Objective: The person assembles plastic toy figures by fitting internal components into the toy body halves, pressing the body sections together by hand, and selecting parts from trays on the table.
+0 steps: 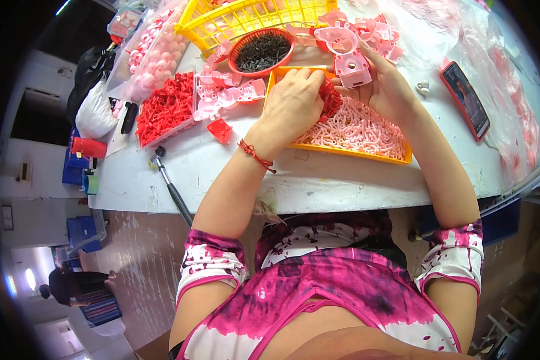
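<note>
My right hand (387, 87) holds a pink translucent plastic toy housing (352, 71) with a rounded ring-shaped top, above the back of a yellow tray (357, 154). My left hand (294, 105) is over the tray's left part with its fingers curled down; whatever is between the fingertips is hidden. Beside those fingers lie small red plastic parts (330, 101). Many thin pale-pink plastic pieces (360, 129) fill the rest of the tray. Behind my left hand stands a red round basket (234, 58) of small black parts (261, 52).
A clear box of red parts (166, 111) and pink shells (228, 96) lie left, near a red square piece (219, 131). A yellow crate (246, 21) stands behind. A phone (465, 99) lies right. A black-handled tool (173, 189) overhangs the front edge. Another person (72, 285) is far left.
</note>
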A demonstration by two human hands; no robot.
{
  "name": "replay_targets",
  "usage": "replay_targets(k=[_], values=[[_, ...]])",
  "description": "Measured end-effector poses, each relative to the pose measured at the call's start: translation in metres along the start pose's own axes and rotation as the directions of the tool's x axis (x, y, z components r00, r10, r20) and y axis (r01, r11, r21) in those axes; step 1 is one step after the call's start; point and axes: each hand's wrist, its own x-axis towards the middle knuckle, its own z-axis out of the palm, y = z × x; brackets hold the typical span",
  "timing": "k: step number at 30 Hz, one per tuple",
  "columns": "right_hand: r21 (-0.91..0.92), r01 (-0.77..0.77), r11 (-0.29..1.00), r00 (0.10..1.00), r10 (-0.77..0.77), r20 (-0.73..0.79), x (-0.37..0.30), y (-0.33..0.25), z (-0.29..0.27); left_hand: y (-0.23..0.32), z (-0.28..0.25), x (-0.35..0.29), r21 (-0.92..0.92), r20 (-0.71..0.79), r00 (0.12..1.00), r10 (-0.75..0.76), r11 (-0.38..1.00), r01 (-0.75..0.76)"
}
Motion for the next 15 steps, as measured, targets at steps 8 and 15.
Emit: replay_targets(k=[8, 15], values=[[0.003, -0.007, 1.000, 1.000, 0.007, 0.004, 0.0017, 0.0004, -0.0016, 0.0000, 0.0007, -0.0001, -0.007, -0.015, 1.000, 0.008, 1.000, -0.008], [0.003, 0.015, 1.000, 1.000, -0.015, -0.001, 0.0014, 0.0021, -0.0011, 0.0002, 0.0007, -0.0001, 0.007, -0.009, 1.000, 0.005, 1.000, -0.004]])
